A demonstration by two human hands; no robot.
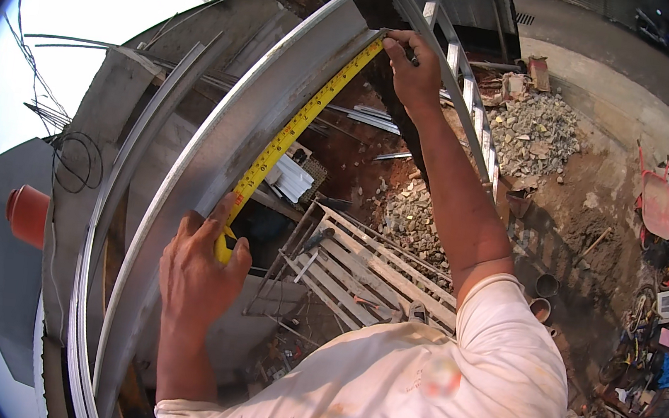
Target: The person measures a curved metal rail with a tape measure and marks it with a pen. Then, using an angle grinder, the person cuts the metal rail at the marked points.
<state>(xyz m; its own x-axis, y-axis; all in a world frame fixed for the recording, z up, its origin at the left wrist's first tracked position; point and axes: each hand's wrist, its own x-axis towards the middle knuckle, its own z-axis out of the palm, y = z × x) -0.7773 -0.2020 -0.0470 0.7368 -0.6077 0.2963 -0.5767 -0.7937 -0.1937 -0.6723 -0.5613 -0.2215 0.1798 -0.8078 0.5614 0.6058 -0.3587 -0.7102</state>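
"Two bare hands, I see. What has each got?"

"The left hand (pixel 205 264), at the lower centre-left of the frame, looks clamped round the low end of a yellow tape measure with black markings (pixel 294 133), index finger laid on the blade. Part of that grip is hidden under the palm. The right hand (pixel 413 68), upper centre, has thumb and fingers pinched together at the tape's far end. Something small and dark shows by its fingers; I can't tell what."

"And how does the tape lie?"

"Its long axis slants up and right from the left hand to the right, along the right-hand edge of a long grey metal channel beam (pixel 227 129). Hence the right hand is nearer the beam's upper end. Whether the blade touches the metal all along, I can't tell."

"Anything in the way?"

"Nothing crosses the blade between the hands. Thin silver metal rails (pixel 99 222) run left of the beam, and a pale metal ladder (pixel 470 92) rises just right of the right hand, so it may limit reach that way."

"Farther off?"

"Below, a slatted wooden platform (pixel 368 272) at centre, then a grey rubble heap (pixel 532 133) at upper right, and a faded red wheelbarrow (pixel 657 203) near the right rim."
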